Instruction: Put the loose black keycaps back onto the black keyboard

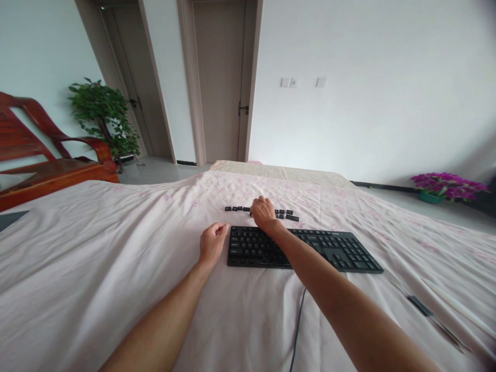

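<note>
A black computer keyboard (248, 248) lies on the pink-flowered cloth in front of me. Some of its lower-row places look bare of keycaps, though my right forearm covers much of the middle. Beyond its back edge, loose black keycaps (290, 212) lie in rough rows. Over the middle of these rows is my right hand (263, 211), its fingers curled down among the keycaps; what they grip is hidden. My left hand (212, 243) rests by the keyboard's back left corner, thumb and forefinger pressed together. Anything between them is too small to make out.
The cloth (155, 289) is wrinkled. A dark cable (298, 325) runs from the keyboard towards me. On the right lies a thin metal tool with a black middle (420, 305). A dark flat object (11, 219) is at the left edge. A wooden chair (58, 142) stands beyond.
</note>
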The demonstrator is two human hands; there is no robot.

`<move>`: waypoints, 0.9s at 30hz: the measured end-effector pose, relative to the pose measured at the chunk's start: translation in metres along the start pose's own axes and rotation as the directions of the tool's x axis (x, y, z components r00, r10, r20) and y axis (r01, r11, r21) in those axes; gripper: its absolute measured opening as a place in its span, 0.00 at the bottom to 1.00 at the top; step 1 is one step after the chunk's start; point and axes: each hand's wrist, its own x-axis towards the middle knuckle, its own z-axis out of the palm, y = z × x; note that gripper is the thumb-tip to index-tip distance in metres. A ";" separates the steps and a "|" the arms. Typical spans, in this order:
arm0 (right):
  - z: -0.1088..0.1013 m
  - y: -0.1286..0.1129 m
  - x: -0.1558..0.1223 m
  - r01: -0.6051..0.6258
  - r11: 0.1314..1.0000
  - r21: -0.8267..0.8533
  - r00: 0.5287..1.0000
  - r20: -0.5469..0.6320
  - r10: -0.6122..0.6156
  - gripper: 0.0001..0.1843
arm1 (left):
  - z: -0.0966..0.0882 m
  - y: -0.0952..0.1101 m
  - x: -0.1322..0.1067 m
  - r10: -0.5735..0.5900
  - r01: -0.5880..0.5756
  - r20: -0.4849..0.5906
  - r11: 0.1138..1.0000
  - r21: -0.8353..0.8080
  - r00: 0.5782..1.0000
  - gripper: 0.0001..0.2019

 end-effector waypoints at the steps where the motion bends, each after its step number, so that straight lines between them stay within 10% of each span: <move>1: 0.000 0.000 0.001 0.004 1.000 -0.001 1.000 0.004 -0.004 0.12 | 0.000 0.000 0.000 -0.001 0.001 0.003 1.000 -0.002 1.000 0.17; 12: -0.016 -0.001 -0.005 -0.027 0.995 0.098 0.998 -0.050 0.032 0.11 | 0.002 -0.002 0.001 -0.025 0.025 -0.007 0.999 -0.037 1.000 0.18; 18: -0.044 0.007 -0.074 0.020 0.906 0.422 0.974 -0.215 0.078 0.07 | 0.002 -0.003 0.001 -0.028 0.028 -0.007 0.999 -0.040 1.000 0.19; 27: -0.042 0.005 -0.159 0.009 0.903 0.431 0.978 -0.191 0.082 0.06 | 0.000 0.000 -0.002 -0.004 0.004 -0.003 1.000 -0.017 1.000 0.18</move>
